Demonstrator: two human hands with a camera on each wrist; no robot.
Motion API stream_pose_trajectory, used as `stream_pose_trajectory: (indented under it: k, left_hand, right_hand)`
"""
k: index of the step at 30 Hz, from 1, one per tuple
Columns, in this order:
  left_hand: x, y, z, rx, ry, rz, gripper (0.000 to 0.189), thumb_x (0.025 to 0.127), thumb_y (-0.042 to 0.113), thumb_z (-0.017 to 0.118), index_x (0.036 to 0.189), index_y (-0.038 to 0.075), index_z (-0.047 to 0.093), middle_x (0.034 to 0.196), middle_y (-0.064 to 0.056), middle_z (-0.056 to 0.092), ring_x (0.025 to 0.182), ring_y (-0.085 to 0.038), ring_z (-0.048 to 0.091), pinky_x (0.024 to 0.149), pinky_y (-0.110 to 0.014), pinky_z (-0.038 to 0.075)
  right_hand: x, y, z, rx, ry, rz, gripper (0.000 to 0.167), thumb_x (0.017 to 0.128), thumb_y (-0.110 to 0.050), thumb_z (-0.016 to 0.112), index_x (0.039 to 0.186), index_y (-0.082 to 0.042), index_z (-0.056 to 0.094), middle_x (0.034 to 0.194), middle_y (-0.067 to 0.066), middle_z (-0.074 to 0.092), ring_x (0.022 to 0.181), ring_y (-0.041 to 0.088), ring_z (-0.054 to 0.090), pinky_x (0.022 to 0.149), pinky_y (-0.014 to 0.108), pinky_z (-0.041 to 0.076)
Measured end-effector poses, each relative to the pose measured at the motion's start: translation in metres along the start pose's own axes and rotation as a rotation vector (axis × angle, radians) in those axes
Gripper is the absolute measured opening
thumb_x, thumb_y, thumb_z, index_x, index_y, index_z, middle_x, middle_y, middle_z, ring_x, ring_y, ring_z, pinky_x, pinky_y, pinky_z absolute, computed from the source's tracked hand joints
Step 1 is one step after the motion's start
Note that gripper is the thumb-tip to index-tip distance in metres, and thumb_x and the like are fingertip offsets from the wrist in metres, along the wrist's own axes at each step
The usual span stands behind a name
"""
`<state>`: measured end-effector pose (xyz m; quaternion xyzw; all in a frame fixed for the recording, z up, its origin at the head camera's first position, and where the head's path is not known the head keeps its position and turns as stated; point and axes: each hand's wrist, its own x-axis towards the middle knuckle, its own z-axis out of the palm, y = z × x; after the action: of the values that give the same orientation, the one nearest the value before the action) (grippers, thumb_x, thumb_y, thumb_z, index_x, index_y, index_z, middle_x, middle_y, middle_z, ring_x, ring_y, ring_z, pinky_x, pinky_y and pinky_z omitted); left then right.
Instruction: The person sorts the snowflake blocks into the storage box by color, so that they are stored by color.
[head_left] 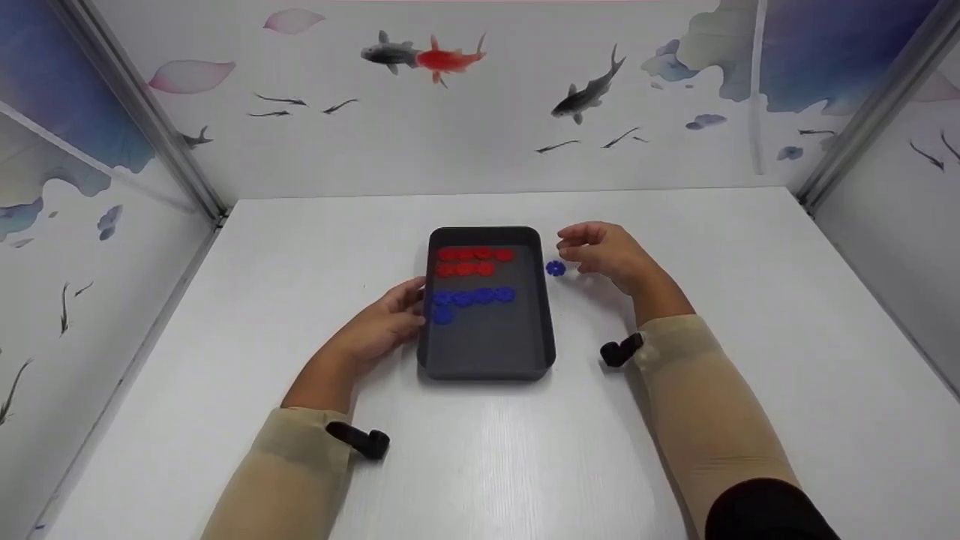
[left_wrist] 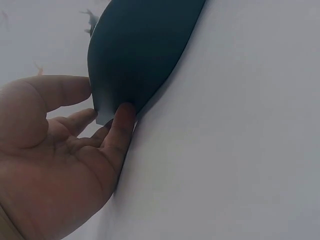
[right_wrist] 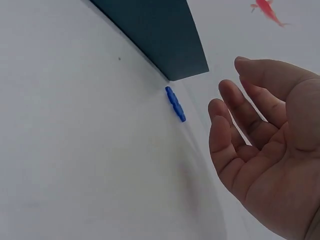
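A dark grey rectangular tray lies on the white table. Inside it, red flower-shaped discs form two rows toward the far end, with blue flower-shaped discs in two rows nearer. My left hand is at the tray's left side, its fingertips against the outer wall. One loose blue disc lies on the table just right of the tray; the right wrist view shows this blue disc edge-on. Beside it hovers my right hand, fingers loosely bent and holding nothing.
White panels painted with fish and blue washes close off the back and both sides. The white table extends around the tray. Small black wrist devices stick out from both sleeves.
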<state>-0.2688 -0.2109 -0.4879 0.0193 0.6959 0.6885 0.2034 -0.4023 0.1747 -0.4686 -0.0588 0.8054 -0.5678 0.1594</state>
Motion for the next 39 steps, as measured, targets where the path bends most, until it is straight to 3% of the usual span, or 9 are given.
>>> stream_pose_trajectory:
  k: [4, 9, 15, 24, 28, 34, 39]
  left_hand:
    - [0.000, 0.000, 0.000, 0.004, -0.004, -0.001, 0.078, 0.102, -0.002, 0.053, 0.171, 0.017, 0.023, 0.179, -0.008, 0.025, 0.162, -0.027, 0.032, 0.131, -0.050, 0.032]
    - [-0.001, 0.001, 0.001, 0.011, -0.003, 0.002, 0.078, 0.102, -0.001, 0.053, 0.172, 0.017, 0.023, 0.178, -0.009, 0.025, 0.162, -0.028, 0.033, 0.131, -0.051, 0.033]
    - [0.001, 0.001, 0.001, -0.002, 0.007, -0.012, 0.078, 0.102, -0.001, 0.053, 0.172, 0.017, 0.023, 0.177, -0.008, 0.027, 0.161, -0.028, 0.034, 0.131, -0.050, 0.033]
    - [0.001, 0.001, 0.001, -0.006, 0.016, -0.012, 0.078, 0.101, -0.002, 0.053, 0.171, 0.017, 0.025, 0.176, -0.007, 0.028, 0.161, -0.026, 0.035, 0.130, -0.048, 0.034]
    - [0.001, 0.000, 0.000, -0.013, 0.013, -0.008, 0.078, 0.101, -0.002, 0.053, 0.171, 0.017, 0.025, 0.176, -0.008, 0.029, 0.161, -0.026, 0.034, 0.130, -0.048, 0.034]
    - [0.000, 0.000, 0.000, -0.012, 0.012, -0.011, 0.079, 0.101, -0.002, 0.053, 0.171, 0.018, 0.025, 0.176, -0.008, 0.028, 0.161, -0.026, 0.034, 0.130, -0.049, 0.033]
    - [0.000, 0.001, 0.000, -0.017, 0.013, -0.009, 0.079, 0.101, -0.002, 0.054, 0.171, 0.018, 0.025, 0.176, -0.008, 0.028, 0.161, -0.027, 0.034, 0.130, -0.049, 0.033]
  right_hand:
    - [0.003, 0.010, 0.001, -0.019, -0.002, 0.024, 0.049, 0.098, -0.016, 0.077, 0.144, -0.009, 0.065, 0.147, 0.012, 0.067, 0.105, 0.013, 0.065, 0.085, 0.027, 0.056]
    - [0.004, 0.014, 0.001, -0.160, -0.048, 0.030, 0.047, 0.098, -0.015, 0.075, 0.144, -0.014, 0.064, 0.150, 0.008, 0.065, 0.117, 0.019, 0.063, 0.095, 0.031, 0.052]
    - [0.003, 0.012, 0.005, -0.336, -0.065, 0.015, 0.046, 0.095, -0.011, 0.074, 0.139, -0.022, 0.068, 0.144, 0.002, 0.068, 0.127, 0.026, 0.057, 0.104, 0.041, 0.048]
    - [0.000, 0.005, 0.012, -0.422, -0.029, 0.042, 0.041, 0.094, -0.004, 0.073, 0.131, -0.023, 0.072, 0.130, 0.004, 0.072, 0.120, 0.027, 0.058, 0.115, 0.048, 0.045]
    - [0.000, 0.002, 0.014, -0.427, -0.014, 0.047, 0.039, 0.094, -0.005, 0.075, 0.130, -0.020, 0.074, 0.124, 0.008, 0.069, 0.115, 0.027, 0.059, 0.109, 0.045, 0.049]
    - [0.000, -0.002, 0.014, -0.439, 0.013, 0.049, 0.033, 0.092, -0.007, 0.078, 0.124, -0.016, 0.078, 0.107, 0.007, 0.063, 0.101, 0.023, 0.056, 0.083, 0.032, 0.050]
    - [0.000, -0.003, 0.012, -0.288, 0.036, 0.032, 0.031, 0.093, -0.013, 0.080, 0.124, -0.013, 0.077, 0.108, 0.003, 0.068, 0.096, 0.021, 0.062, 0.078, 0.028, 0.055]
